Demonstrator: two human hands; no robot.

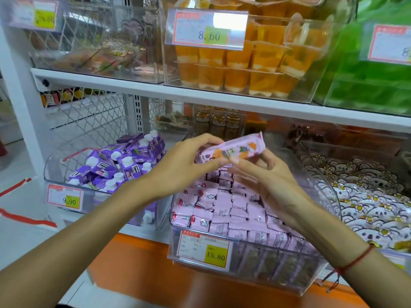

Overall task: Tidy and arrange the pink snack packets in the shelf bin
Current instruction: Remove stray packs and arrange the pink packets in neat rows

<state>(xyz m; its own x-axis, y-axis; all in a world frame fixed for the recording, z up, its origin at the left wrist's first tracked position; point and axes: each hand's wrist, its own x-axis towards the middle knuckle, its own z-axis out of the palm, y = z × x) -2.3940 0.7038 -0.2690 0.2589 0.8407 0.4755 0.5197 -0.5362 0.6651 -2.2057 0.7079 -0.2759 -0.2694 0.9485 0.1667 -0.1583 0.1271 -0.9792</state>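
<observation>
Bin (pixel 222 266): clear, nearest me, rows of pink packets (pixel 231 210) inside.
Held packet (pixel 232 150): lifted above the bin's back rows.
Left hand (pixel 184 165): pinches its left end.
Right hand (pixel 266 174): fingertips pinch its lower edge.
Handling: looks light, crinkly, slippery; best gripped by the ends.

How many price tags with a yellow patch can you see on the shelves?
5. Upper shelf: one at far left, the 8.60 tag on the orange cups' bin, one cut off at the right edge. Lower shelf: 9.90 under the purple cartons, 15.80 on the pink packets' bin. Others may be hidden.
</observation>
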